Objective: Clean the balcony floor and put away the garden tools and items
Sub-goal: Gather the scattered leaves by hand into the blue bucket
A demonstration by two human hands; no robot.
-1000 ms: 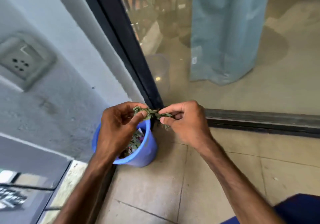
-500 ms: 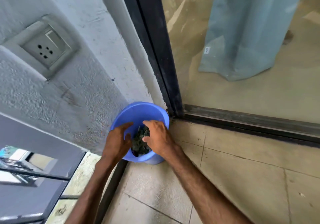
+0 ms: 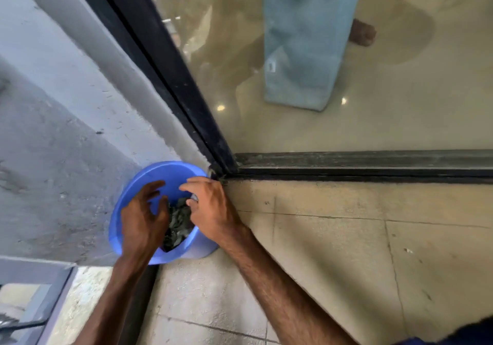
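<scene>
Lifted both hands a little since half a second ago, off the leaf pile and up to about rim height. Holding the left hand (image 3: 141, 222) spread and loose over the blue bucket (image 3: 160, 168), fingers apart, gripping nothing. Holding the right hand (image 3: 213, 211) just beside it without touching, fingertips curled down toward the dark leaves (image 3: 178, 224); possibly pinching a scrap, too blurred to tell. Bucket placed on the balcony floor (image 3: 333, 251) in the corner, against the grey wall (image 3: 66, 131) and just beside the black door frame (image 3: 170, 83). Leaves heaped inside, well below the rim. Beyond the glass, a pale blue curtain (image 3: 301, 51) and a bare foot (image 3: 362, 32).
</scene>
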